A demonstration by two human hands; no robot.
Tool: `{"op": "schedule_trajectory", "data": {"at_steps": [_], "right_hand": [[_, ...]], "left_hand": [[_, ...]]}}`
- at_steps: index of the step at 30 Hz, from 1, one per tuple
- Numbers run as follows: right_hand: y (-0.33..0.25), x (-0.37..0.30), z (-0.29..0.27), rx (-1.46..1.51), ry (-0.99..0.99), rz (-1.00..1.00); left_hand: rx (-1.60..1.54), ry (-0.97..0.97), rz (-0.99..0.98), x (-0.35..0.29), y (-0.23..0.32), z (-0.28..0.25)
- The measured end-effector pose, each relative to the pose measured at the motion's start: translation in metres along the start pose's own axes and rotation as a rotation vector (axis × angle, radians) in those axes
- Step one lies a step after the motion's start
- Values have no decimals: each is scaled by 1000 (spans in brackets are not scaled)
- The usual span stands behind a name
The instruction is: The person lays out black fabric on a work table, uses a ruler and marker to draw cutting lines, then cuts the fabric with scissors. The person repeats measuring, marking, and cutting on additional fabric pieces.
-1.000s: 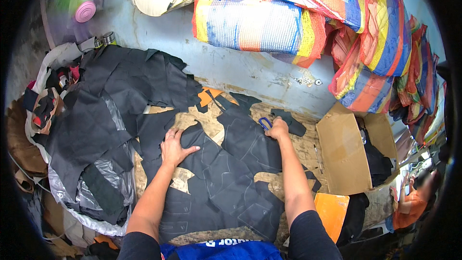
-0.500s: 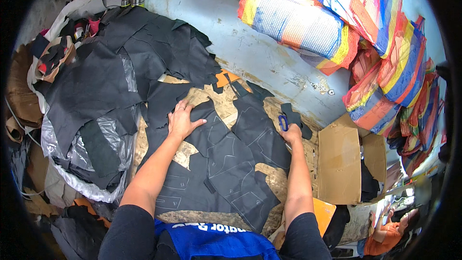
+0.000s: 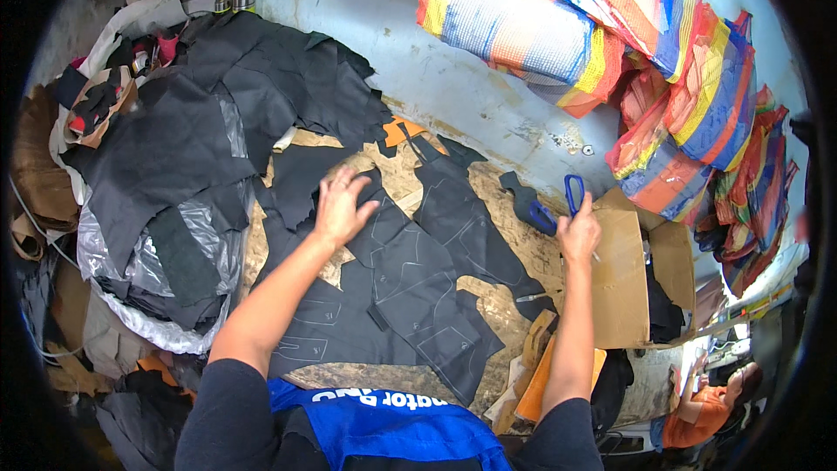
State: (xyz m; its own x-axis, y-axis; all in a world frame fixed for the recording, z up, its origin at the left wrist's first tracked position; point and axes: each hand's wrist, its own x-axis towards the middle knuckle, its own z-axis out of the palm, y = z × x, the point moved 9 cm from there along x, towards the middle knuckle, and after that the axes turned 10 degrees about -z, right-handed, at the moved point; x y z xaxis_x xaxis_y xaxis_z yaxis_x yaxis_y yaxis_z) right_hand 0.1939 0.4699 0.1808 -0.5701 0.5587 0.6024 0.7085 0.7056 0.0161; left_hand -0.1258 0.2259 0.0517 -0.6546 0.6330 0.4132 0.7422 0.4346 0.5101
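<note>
Black sheet pieces (image 3: 410, 270), possibly leather, overlap on the worn table, several marked with pale outlines. My left hand (image 3: 343, 212) is open above their upper left part, fingers apart; whether it touches them I cannot tell. To the right, my right hand (image 3: 577, 234) is closed around the middle of a pair of scissors (image 3: 573, 196). Their two blue handle loops stick out past my fingers, spread apart, and a metal tip shows below the hand. Close to the loops lies a small dark scrap (image 3: 516, 192).
Dark sheets (image 3: 166, 157) are heaped at the left over clear plastic. An open cardboard box (image 3: 621, 275) stands at the right, near a thin metal tool (image 3: 532, 297) and an orange piece (image 3: 536, 384). Striped mesh sacks (image 3: 523, 26) fill the upper right. A person in orange (image 3: 697, 419) is beyond.
My right hand has moved right and away from the black pieces with the scissors, whose handles now show spread. My left hand has shifted slightly right, its fingers raised more.
</note>
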Motion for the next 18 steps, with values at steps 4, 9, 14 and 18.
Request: {"op": "schedule_trajectory", "data": {"at_steps": [4, 9, 14, 18], "right_hand": [[-100, -13, -97, 255, 310, -501], [-218, -69, -134, 655, -15, -915], [-272, -130, -118, 649, -121, -1054], [-251, -153, -85, 748, 33, -476]], "left_hand": [[-1153, -641, -499, -49, 32, 50], [-1886, -1573, -716, -150, 137, 46], [-1997, -1488, -602, -174, 145, 6], [-1851, -1039, -971, -183, 109, 23]]}}
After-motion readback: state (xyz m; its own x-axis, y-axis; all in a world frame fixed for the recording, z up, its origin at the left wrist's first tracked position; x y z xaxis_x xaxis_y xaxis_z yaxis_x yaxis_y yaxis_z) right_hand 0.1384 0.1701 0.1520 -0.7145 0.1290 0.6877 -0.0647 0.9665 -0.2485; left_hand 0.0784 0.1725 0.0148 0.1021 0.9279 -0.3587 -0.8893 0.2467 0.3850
